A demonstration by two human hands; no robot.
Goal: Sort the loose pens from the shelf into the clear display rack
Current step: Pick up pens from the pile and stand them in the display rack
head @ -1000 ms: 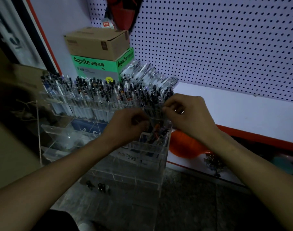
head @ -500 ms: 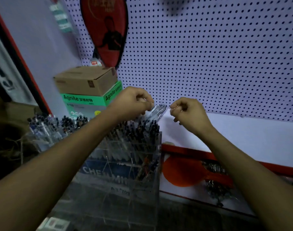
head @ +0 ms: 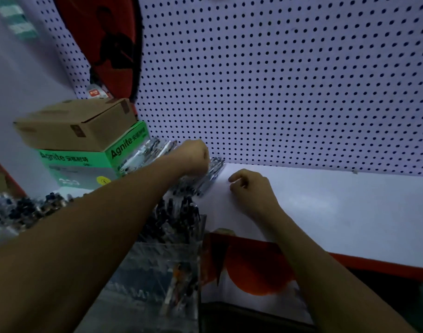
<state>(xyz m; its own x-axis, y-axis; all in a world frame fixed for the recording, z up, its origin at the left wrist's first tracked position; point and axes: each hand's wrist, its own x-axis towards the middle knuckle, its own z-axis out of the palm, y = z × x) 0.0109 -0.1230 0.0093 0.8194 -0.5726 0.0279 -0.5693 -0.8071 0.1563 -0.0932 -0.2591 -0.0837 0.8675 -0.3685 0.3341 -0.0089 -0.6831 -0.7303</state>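
Reaching with the left hand (head: 193, 157) into the loose pens (head: 205, 181) heaped on the white shelf (head: 325, 207) against the pegboard (head: 277, 80), fingers curled down among them; grip on any pen hidden. Resting just beside, right hand (head: 251, 191) loosely curled, holding nothing. Below, clear rack (head: 157, 260) packed with pens.

place: stationery shop | cues: perforated pegboard wall (head: 277, 80); white shelf (head: 337, 207); clear display rack (head: 157, 272) packed with pens; stacked stock boxes (head: 80, 145)
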